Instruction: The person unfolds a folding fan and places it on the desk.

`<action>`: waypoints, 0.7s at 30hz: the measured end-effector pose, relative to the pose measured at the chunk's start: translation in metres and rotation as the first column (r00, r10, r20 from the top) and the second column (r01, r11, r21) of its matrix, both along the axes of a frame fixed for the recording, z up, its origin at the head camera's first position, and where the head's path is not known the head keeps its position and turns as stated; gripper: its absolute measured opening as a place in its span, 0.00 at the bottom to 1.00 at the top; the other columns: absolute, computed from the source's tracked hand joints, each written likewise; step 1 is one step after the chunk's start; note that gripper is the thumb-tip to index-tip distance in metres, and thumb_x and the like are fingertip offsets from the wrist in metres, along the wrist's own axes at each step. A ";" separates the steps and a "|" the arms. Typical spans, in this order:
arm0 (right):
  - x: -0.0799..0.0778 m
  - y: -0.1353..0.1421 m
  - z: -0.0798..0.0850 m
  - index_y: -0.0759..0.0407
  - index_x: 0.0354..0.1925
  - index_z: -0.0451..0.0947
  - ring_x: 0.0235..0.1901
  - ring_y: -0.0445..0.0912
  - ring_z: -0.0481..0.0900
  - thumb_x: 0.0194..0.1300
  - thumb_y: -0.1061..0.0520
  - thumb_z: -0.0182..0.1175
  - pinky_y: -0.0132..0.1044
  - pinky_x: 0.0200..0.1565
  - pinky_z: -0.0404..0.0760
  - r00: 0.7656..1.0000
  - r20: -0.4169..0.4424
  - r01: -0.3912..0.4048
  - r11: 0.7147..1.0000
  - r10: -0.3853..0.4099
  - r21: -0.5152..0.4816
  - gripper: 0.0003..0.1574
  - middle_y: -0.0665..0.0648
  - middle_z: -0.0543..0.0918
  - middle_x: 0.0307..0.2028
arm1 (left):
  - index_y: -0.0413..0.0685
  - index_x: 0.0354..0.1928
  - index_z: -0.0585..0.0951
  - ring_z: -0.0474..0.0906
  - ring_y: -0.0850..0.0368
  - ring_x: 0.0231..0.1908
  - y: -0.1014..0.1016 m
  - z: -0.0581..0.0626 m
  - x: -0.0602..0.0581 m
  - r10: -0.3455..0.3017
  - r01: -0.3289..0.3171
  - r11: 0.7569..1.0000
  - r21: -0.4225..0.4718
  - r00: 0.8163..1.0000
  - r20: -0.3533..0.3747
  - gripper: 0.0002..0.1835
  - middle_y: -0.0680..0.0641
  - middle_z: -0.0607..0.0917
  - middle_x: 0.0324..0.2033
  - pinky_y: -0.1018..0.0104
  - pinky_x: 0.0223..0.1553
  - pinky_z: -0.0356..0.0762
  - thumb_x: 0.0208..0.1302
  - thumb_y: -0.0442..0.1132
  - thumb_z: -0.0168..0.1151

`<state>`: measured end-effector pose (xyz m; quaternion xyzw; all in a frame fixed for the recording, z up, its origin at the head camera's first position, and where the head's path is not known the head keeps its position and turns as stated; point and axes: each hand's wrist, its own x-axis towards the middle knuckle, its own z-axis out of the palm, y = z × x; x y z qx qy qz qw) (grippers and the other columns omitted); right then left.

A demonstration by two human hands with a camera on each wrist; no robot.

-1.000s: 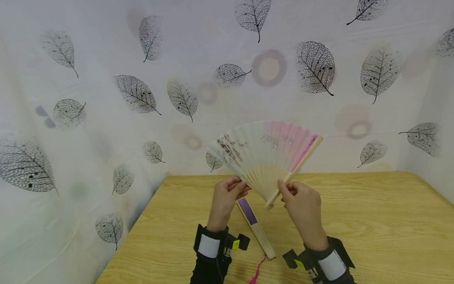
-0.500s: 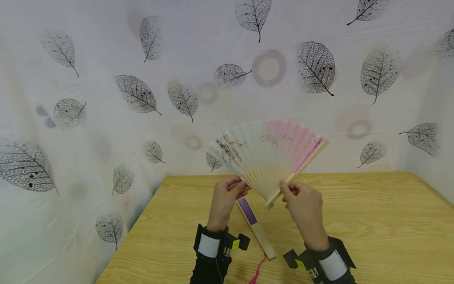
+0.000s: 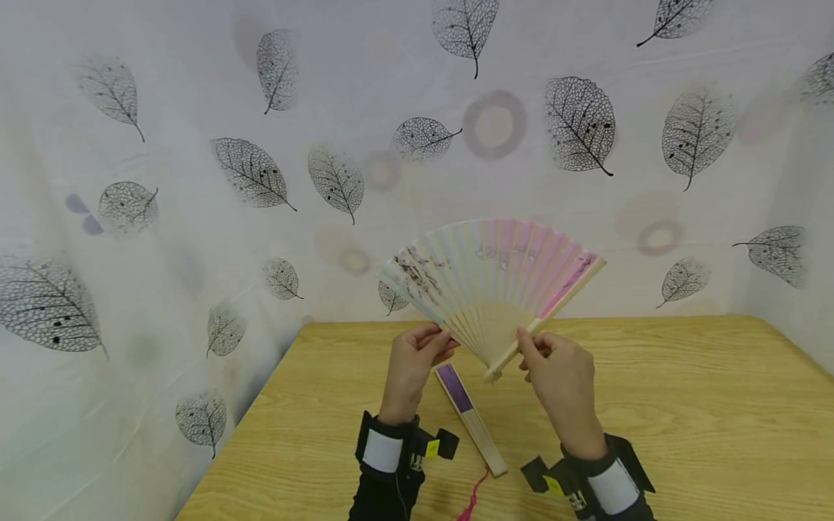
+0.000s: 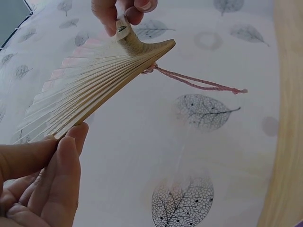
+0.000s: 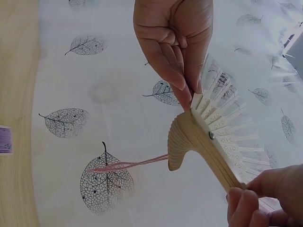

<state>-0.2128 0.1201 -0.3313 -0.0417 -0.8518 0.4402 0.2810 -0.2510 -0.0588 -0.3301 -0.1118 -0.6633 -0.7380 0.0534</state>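
A folding fan (image 3: 482, 289), pale blue-green on the left and pink on the right, is spread wide above the table. Dark branch-like marks show on its left part. My left hand (image 3: 417, 365) pinches the left outer rib between thumb and fingers. On the opposite side my right hand (image 3: 562, 387) grips the thick right guard stick. From the rivet end, a looped pink cord (image 4: 203, 85) hangs in the left wrist view. Below the hands a second folding fan (image 3: 474, 416), folded up with a purple panel, lies slantwise on the table.
A pink tassel (image 3: 470, 499) trails from the folded fan toward the near edge of the view. The wood-grain table (image 3: 704, 412) reaches back to a pale leaf-printed curtain (image 3: 391, 65). Both wrists wear black straps with small cameras.
The right guard stick has swung slightly outward and down to the right with my right hand, so the fan is spread a little wider. The left hand has stayed almost still.
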 end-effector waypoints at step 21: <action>0.001 0.002 0.003 0.59 0.20 0.80 0.11 0.41 0.72 0.61 0.41 0.50 0.33 0.09 0.62 0.999 0.033 -0.002 0.999 0.003 -0.038 0.27 0.54 0.79 0.14 | 0.28 0.41 0.76 0.80 0.55 0.34 -0.002 0.000 -0.001 0.034 -0.034 0.998 0.061 0.999 0.010 0.14 0.41 0.85 0.32 0.71 0.36 0.80 0.57 0.34 0.57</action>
